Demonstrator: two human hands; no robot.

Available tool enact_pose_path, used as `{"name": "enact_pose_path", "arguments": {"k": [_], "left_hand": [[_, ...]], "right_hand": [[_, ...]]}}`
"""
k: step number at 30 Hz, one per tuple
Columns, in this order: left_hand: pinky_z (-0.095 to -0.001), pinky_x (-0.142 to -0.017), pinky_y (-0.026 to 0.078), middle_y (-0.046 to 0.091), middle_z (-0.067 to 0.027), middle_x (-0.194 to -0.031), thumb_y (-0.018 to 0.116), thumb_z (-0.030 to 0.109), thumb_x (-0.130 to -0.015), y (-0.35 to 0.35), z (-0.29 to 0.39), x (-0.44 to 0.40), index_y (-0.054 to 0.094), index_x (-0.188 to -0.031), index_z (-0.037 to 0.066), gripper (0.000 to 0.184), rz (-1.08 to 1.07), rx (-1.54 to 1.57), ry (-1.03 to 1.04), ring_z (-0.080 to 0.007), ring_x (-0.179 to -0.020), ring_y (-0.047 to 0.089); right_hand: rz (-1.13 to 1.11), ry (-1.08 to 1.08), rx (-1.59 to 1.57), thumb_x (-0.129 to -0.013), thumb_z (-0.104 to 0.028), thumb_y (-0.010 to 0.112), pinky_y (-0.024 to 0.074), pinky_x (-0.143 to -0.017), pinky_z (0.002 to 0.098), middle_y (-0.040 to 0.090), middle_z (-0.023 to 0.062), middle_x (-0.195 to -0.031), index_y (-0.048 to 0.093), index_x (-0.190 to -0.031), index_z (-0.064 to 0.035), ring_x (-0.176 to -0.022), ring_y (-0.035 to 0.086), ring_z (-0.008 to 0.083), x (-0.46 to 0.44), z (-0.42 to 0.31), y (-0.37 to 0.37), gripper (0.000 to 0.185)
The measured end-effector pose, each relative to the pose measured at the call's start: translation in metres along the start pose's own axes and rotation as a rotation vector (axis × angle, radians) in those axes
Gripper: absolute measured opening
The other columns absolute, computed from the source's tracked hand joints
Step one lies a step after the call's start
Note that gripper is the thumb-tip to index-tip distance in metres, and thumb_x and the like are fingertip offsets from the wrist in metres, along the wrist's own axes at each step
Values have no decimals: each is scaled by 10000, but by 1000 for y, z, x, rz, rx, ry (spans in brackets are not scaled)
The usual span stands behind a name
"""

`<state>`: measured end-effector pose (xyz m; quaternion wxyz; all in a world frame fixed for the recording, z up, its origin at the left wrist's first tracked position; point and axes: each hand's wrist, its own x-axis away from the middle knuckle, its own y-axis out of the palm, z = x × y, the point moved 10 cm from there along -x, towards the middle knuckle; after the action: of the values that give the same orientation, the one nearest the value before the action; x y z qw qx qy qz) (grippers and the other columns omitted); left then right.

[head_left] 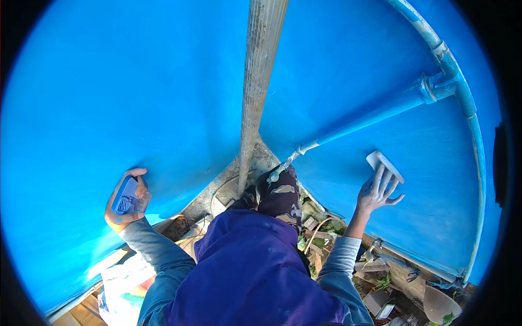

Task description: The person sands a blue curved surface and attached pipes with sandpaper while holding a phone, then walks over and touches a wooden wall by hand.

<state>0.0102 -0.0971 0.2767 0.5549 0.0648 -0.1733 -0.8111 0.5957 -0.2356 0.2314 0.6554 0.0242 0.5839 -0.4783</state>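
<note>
My left hand [142, 194] is wrapped round a small rounded rectangular object [126, 196] with a pale blue face and dark markings, close to the blue wall on the left. I cannot make out what kind of thing it is. On the other side, my right hand [375, 191] has its fingers over a flat, whitish-grey rectangular block [387, 164], up against the blue wall [424, 157]. The block is tilted, and the fingers hide part of it. The thumb side of the right hand stands away from the wall.
A weathered ribbed pole [260, 70] rises in the corner between the two blue walls. A blue pipe [370, 115] with a tap [273, 176] slants across the right wall to a curved pipe [474, 136]. Rubble and boards [399, 274] lie at the lower right.
</note>
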Motion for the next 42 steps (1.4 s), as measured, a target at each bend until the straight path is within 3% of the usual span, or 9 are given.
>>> {"name": "enact_pose_path", "arguments": {"k": [2, 7, 11, 16, 25, 31, 34, 36, 42], "left_hand": [[-281, -626, 357, 460, -44, -866, 780, -6, -491, 1, 0, 0, 369, -1351, -120, 960, -1, -2, -1, -142, -788, 470], [-318, -589, 382, 446, -51, -844, 739, 85, -487, -5, 3, -2, 393, -1331, -110, 933, -31, -235, 74, -159, -784, 470], [-301, -652, 376, 453, -43, -843, 735, 73, -460, -4, -3, 2, 394, -1331, -103, 951, 53, -85, 18, -162, -775, 469], [-298, -672, 373, 454, -42, -843, 735, 74, -452, -4, 0, 0, 385, -1335, -104, 967, 24, -127, 30, -162, -763, 469], [-283, -638, 376, 461, -47, -894, 770, -19, -499, -2, -3, -1, 351, -1371, -109, 972, -34, -11, 27, -138, -801, 460], [-276, -700, 370, 466, -44, -896, 771, 13, -520, 0, 0, -1, 364, -1370, -98, 950, -95, -132, 35, -146, -820, 465], [-286, -705, 369, 465, -42, -889, 772, 38, -506, -7, -2, 1, 371, -1369, -88, 960, 11, -97, 17, -154, -817, 468], [-293, -700, 380, 460, -41, -882, 769, 45, -499, -6, -3, 0, 374, -1368, -83, 963, 28, -97, 13, -158, -811, 468], [-315, -685, 412, 444, -40, -864, 762, 66, -478, 1, -2, -1, 383, -1363, -66, 972, 40, -148, -24, -169, -792, 468]], "right_hand": [[207, 100, -46, -929, -418, 648, 84, -1139, 602, 573, 96, -1385, 561, -1378, -103, -1339, 439, 328, -57, 22, -45, 555], [119, 193, -20, -966, -292, 580, 123, -1150, 562, 540, 108, -1421, 530, -1404, -79, -1377, 406, 290, -39, 23, -37, 489], [-93, 151, -70, -988, -420, 507, 74, -1162, 606, 342, 176, -1551, 364, -1499, -41, -1457, 262, 345, 3, -6, -16, 652], [194, 347, -92, -996, -495, 456, 77, -1163, 601, 237, 227, -1580, 308, -1507, 12, -1480, 191, 356, -101, 56, -78, 736], [-316, 251, 12, -979, -561, 415, 24, -1146, 684, 259, 274, -1548, 283, -1498, 38, -1464, 177, 426, 42, 4, 19, 804], [80, 509, -118, -983, -589, 375, -9, -1129, 683, 174, 338, -1550, 78, -1533, 62, -1476, 97, 451, -73, 69, -52, 903], [-34, 384, -49, -980, -596, 380, -5, -1142, 669, 175, 315, -1561, 155, -1514, 88, -1471, 131, 444, 8, 17, 5, 896], [-368, 298, -59, -979, -567, 408, 12, -1138, 691, 251, 303, -1540, 256, -1492, 78, -1465, 148, 444, 62, -23, 39, 838], [23, 386, -91, -970, -552, 460, 20, -1133, 700, 210, 317, -1545, 229, -1510, 53, -1464, 175, 428, -33, 38, -28, 843]]}}
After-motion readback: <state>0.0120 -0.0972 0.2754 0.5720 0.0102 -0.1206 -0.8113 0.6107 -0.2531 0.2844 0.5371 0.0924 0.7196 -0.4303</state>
